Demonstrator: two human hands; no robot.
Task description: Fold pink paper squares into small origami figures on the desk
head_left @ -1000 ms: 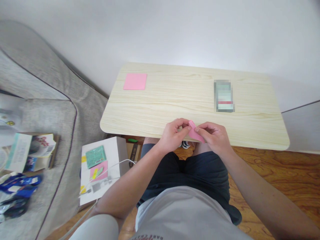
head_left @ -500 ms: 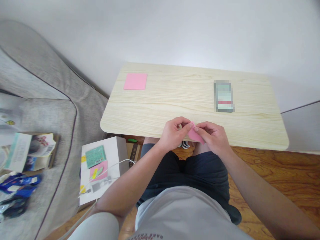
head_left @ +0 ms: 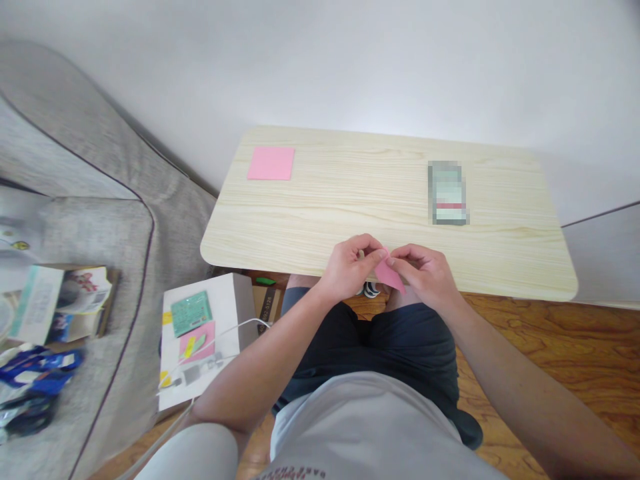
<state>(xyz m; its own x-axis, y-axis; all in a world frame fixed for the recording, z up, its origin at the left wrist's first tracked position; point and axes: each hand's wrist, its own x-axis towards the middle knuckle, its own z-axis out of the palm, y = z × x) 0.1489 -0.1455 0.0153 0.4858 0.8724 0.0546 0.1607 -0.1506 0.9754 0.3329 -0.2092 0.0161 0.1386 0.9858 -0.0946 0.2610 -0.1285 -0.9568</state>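
Observation:
Over the front edge of the pale wooden table (head_left: 350,200), both hands pinch one piece of pink paper (head_left: 389,276). My left hand (head_left: 350,268) is closed on its upper left part, thumb and fingertips together. Right beside it, my right hand (head_left: 426,272) grips the upper right part in a similar pinch. The paper's lower corner hangs down between the hands, and its top is partly hidden by my fingers. A flat pink pad of paper (head_left: 271,164) lies at the table's far left. Toward the right lies a blurred-out phone-shaped object (head_left: 449,192).
Left of my legs stands a white box (head_left: 200,347) bearing a green packet (head_left: 192,313), pink paper, cables and a charger. A grey sofa (head_left: 110,247) with a box of odds and ends is at the far left. A white wall (head_left: 350,67) rises behind the table.
The pink paper has turned slightly between my fingers, its lower corner now hanging lower and more pointed. My right hand has shifted a little left. Everything else is still.

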